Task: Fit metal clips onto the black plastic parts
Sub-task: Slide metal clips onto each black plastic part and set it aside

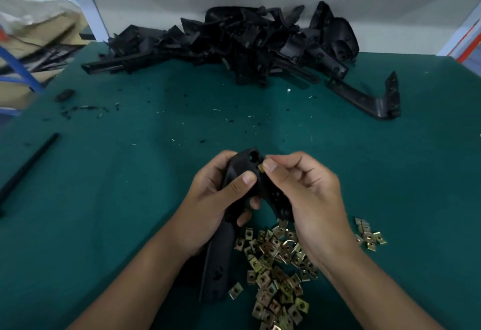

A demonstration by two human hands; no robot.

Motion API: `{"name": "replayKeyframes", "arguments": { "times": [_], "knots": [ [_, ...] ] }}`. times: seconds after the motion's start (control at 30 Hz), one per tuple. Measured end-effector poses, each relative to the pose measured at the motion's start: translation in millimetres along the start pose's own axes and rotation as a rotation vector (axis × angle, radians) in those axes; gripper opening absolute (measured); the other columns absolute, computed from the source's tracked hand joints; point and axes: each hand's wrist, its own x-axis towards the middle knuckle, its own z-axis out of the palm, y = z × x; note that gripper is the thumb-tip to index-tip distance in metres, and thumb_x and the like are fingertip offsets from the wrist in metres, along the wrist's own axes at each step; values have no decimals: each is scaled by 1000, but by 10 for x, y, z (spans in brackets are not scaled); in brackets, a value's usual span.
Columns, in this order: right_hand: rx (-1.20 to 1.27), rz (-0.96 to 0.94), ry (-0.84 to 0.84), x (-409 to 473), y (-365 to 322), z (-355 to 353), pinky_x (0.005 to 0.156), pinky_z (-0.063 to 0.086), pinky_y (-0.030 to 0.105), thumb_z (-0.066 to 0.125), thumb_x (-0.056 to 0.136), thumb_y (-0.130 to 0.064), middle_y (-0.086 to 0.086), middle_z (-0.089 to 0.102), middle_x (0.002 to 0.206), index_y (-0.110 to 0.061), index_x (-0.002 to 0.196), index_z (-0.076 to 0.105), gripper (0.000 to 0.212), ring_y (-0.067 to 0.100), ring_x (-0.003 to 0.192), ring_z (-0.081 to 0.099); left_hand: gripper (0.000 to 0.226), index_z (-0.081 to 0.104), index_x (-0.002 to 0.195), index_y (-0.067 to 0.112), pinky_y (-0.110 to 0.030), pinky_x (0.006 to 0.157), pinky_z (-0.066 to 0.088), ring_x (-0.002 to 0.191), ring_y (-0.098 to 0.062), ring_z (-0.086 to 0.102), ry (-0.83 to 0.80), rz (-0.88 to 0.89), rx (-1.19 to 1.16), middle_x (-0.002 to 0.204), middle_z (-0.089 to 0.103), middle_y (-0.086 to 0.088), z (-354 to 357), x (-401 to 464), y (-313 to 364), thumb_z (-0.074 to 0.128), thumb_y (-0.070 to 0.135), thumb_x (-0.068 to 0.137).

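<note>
Left hand (221,199): wrapped round the upper end of a black plastic part (226,225) at lower centre of the frame, thumb pressed across its face, fingers curled behind; likely gripped so to steady the end with the round hole against a push from the right.
Right hand (307,189): thumb and forefinger pinched narrowly on one metal clip (261,168), only a brass-coloured sliver showing; other fingers loosely curled; clip touching the part's right edge just under the hole.
Step in hand: probably sliding the clip onto that edge; how far seated, cannot tell.
Part's lie: long body angled down toward the lower edge of the frame, passing under the left wrist, near end over the green table (117,199).
Loose clips (276,264): heaped at lower centre-right, right under the working hand, presumably for short reaches; smaller cluster (369,236) further right.
Waiting parts (247,43): black pile at upper centre against the wall, one long piece (364,98) lying apart at upper right.
Other: black rod (28,168) at left edge; black shavings scattered mid-table.
</note>
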Motion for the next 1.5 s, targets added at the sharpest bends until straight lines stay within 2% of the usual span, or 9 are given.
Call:
{"name": "replayKeyframes", "arguments": {
  "times": [0.23, 0.4, 0.53, 0.63, 0.73, 0.8, 1.0, 1.23, 1.5],
  "knots": [
    [-89, -32, -63, 12, 8, -3, 68, 59, 25, 72, 87, -20, 3, 74, 92, -17, 102, 76, 16, 17, 76, 70, 26, 58, 108, 4, -26, 48, 49, 62, -16, 62, 40, 10, 16, 82, 61, -11, 1, 3, 43, 63, 24, 92],
    [-230, -97, -122, 60, -60, -74, 80, 60, 29, 71, 91, -25, -3, 72, 112, -25, 109, 78, 19, 17, 96, 72, 24, 64, 112, 8, -29, 59, 57, 75, -19, 68, 28, -15, -78, 93, 68, -10, 26, 12, 65, 69, 22, 93],
    [-348, -130, -232, 105, -142, -152, 83, 54, 18, 60, 97, -33, -12, 68, 112, -30, 117, 75, 25, 5, 100, 69, 43, 66, 106, 9, -30, 61, 59, 73, -20, 68, 0, -73, -140, 88, 69, -10, 27, 11, 106, 77, 43, 83],
    [-723, -33, -277, 203, -302, -376, 80, 50, 16, 56, 91, -54, -25, 69, 106, -45, 113, 70, 28, -6, 100, 64, 36, 71, 77, 19, -25, 56, 55, 61, -17, 67, 48, -155, -125, 70, 67, -7, 30, -17, 138, 79, 53, 74],
    [-1191, 188, -560, 262, -383, -633, 84, 47, 21, 69, 78, -67, -34, 59, 110, -50, 112, 63, 39, -14, 102, 54, 31, 69, 61, 26, -23, 51, 52, 53, -16, 63, 202, -241, -110, 61, 61, -1, -24, -27, 136, 66, 57, 64],
    [-1319, 251, -694, 248, -333, -683, 85, 45, 20, 79, 73, -62, -33, 53, 110, -50, 114, 61, 46, -14, 104, 47, 31, 68, 57, 28, -26, 53, 51, 54, -17, 62, 259, -253, -77, 60, 60, 1, -58, -15, 127, 63, 59, 61],
    [-1303, 102, -634, 281, -242, -648, 75, 44, 12, 73, 90, -41, -25, 63, 99, -40, 104, 70, 15, -9, 94, 56, 32, 66, 56, 25, -25, 53, 48, 56, -20, 60, 299, -275, -45, 61, 58, -4, -62, 10, 101, 64, 57, 60],
    [-1251, 126, -634, 293, -240, -705, 71, 40, 8, 72, 91, -42, -29, 64, 97, -39, 109, 69, 18, -11, 92, 56, 27, 60, 71, 13, -25, 50, 53, 50, -18, 59, 335, -229, -105, 58, 57, -4, 13, 22, 89, 56, 40, 76],
    [-1202, 40, -586, 300, -243, -690, 71, 43, 9, 65, 98, -30, -29, 66, 91, -33, 101, 71, 7, -9, 82, 59, 26, 73, 63, 27, -26, 56, 45, 54, -17, 61, 308, -275, -115, 70, 65, 2, -71, 22, 91, 63, 50, 65]
  ]
}}
